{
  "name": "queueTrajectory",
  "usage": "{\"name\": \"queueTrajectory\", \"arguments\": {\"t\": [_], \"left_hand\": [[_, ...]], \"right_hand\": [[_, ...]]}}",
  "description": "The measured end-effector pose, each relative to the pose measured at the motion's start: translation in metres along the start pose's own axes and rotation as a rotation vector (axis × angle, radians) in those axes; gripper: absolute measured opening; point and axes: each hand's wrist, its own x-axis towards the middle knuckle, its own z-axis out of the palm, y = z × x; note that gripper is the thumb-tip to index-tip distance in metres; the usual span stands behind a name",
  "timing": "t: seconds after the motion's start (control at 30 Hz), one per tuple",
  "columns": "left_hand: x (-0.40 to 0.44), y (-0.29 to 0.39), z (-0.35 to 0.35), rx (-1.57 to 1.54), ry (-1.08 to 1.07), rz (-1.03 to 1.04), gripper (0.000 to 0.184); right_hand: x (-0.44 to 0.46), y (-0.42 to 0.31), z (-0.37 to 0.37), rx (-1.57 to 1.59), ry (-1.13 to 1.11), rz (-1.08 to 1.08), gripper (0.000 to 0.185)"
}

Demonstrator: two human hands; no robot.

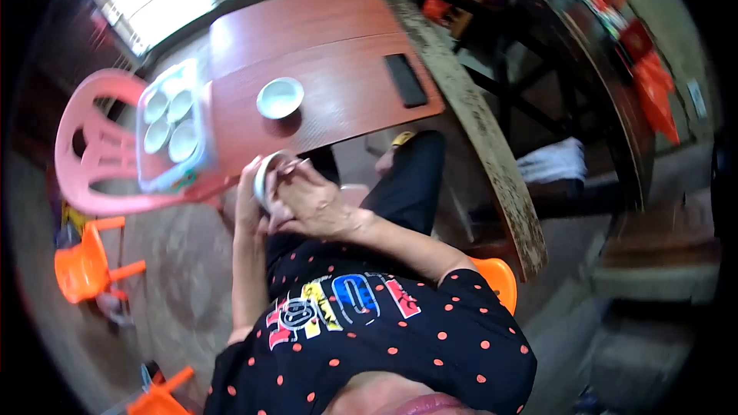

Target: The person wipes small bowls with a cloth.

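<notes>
In front of my chest, my left hand [247,196] is closed around the outside of a white bowl [264,177], which is tipped on its side with its opening toward my right hand. My right hand [317,206] reaches into the opening with bent fingers. A crumpled, pale pinkish cloth [278,215] shows under those fingers, partly hidden by them. Beyond my hands, another white bowl [280,98] stands upright on the reddish-brown table [330,69]. Several more white bowls [182,141] sit in a clear plastic tub [146,177] to the left.
The tub rests on a pink plastic chair [81,119] against the table. A black phone [405,80] lies near the table's right edge. A worn wooden bench [492,150] runs along the right. Orange stools [81,265] stand on the floor at left.
</notes>
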Motion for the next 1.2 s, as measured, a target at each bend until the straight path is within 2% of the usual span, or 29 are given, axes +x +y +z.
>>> {"name": "queueTrajectory", "arguments": {"t": [0.07, 0.1, 0.13, 0.17, 0.2, 0.23, 0.3, 0.37, 0.4, 0.47, 0.5, 0.53, 0.57, 0.63, 0.7, 0.73, 0.77, 0.83, 0.87, 0.9, 0.97, 1.0, 1.03, 1.1, 1.13, 1.17, 1.2], "left_hand": [[-0.002, 0.002, -0.001, 0.007, -0.051, 0.012, 0.029], [0.0, 0.001, -0.007, 0.023, -0.103, 0.027, 0.028], [-0.001, 0.001, -0.005, -0.06, 0.007, 0.0, 0.027], [0.006, -0.004, -0.019, -0.044, 0.001, 0.016, 0.028], [-0.002, -0.003, -0.008, -0.016, 0.043, 0.082, 0.029], [-0.008, -0.002, 0.005, 0.013, 0.08, 0.144, 0.031], [-0.001, -0.007, -0.007, 0.013, 0.011, 0.136, 0.031], [0.003, -0.006, -0.016, -0.025, -0.084, 0.064, 0.03], [0.006, -0.004, -0.019, 0.008, -0.102, 0.085, 0.029], [0.006, -0.003, -0.018, 0.194, -0.086, 0.195, 0.027], [0.011, -0.002, -0.024, 0.321, -0.173, 0.261, 0.033], [0.014, -0.007, -0.027, 0.253, -0.14, 0.244, 0.029], [0.016, -0.012, -0.027, 0.185, -0.11, 0.227, 0.026], [0.013, -0.014, -0.022, 0.383, -0.13, 0.386, 0.036], [0.002, -0.019, -0.006, 0.706, -0.035, 0.77, 0.04], [0.002, -0.023, -0.005, 0.753, -0.029, 0.864, 0.04], [-0.001, -0.022, -0.005, 0.717, -0.06, 0.837, 0.041], [-0.004, -0.013, -0.002, 0.642, -0.121, 0.794, 0.042], [0.001, -0.01, -0.008, 0.586, -0.172, 0.732, 0.046], [0.004, -0.003, -0.016, 0.438, -0.171, 0.425, 0.043], [0.005, 0.002, -0.022, 0.202, -0.167, 0.168, 0.039], [0.006, 0.002, -0.022, 0.28, -0.115, 0.225, 0.035], [0.004, 0.002, -0.017, 0.405, -0.07, 0.328, 0.033], [0.008, -0.008, -0.019, 0.446, -0.055, 0.391, 0.033], [0.011, -0.013, -0.022, 0.565, -0.088, 0.509, 0.035], [0.014, -0.016, -0.022, 0.754, -0.092, 0.738, 0.04], [0.01, -0.021, -0.015, 0.751, -0.072, 0.792, 0.04]], "right_hand": [[-0.003, -0.007, -0.001, -0.006, -0.092, 0.034, 0.06], [-0.005, -0.01, 0.002, 0.052, -0.063, 0.035, 0.059], [-0.006, -0.01, 0.003, 0.31, -0.116, 0.132, 0.056], [-0.008, -0.009, 0.003, 0.56, -0.17, 0.236, 0.054], [-0.01, -0.009, -0.002, 1.086, -0.315, 0.641, 0.049], [-0.01, -0.011, 0.0, 1.203, -0.255, 0.665, 0.047], [-0.008, -0.013, 0.002, 1.423, -0.123, 0.716, 0.042], [-0.005, -0.009, 0.006, 0.626, -0.225, 0.274, 0.039], [-0.003, -0.005, 0.015, 0.228, -0.087, -0.03, 0.037], [-0.005, 0.002, 0.017, 0.119, -0.072, -0.083, 0.034], [-0.005, 0.003, 0.017, 0.115, -0.077, -0.095, 0.034], [-0.007, -0.001, 0.02, 0.063, -0.008, -0.071, 0.029], [-0.01, -0.006, 0.017, 0.307, -0.028, 0.187, 0.028], [-0.008, -0.02, 0.005, 0.787, -0.074, 0.721, 0.027], [0.01, -0.018, 0.001, 1.482, 0.301, 0.96, 0.028], [0.022, -0.025, -0.009, 1.517, 0.343, 1.0, 0.029], [0.03, -0.029, -0.015, 1.551, 0.384, 1.039, 0.029], [0.013, -0.027, -0.001, 1.151, 0.216, 0.858, 0.023], [0.007, -0.033, -0.008, 0.698, -0.031, 0.75, 0.02], [0.001, -0.032, 0.004, 0.499, -0.001, 0.459, 0.021], [0.0, -0.019, 0.02, 0.144, 0.161, -0.057, 0.021], [-0.005, -0.013, 0.022, 0.098, 0.14, -0.053, 0.023], [-0.01, -0.01, 0.022, 0.199, 0.082, 0.06, 0.022], [-0.017, -0.009, 0.02, 0.403, -0.044, 0.291, 0.021], [-0.017, -0.017, 0.013, 0.789, -0.064, 0.718, 0.021], [-0.014, -0.015, 0.015, 1.07, 0.131, 0.822, 0.026], [-0.006, -0.015, 0.01, 1.316, 0.235, 0.872, 0.026]]}}
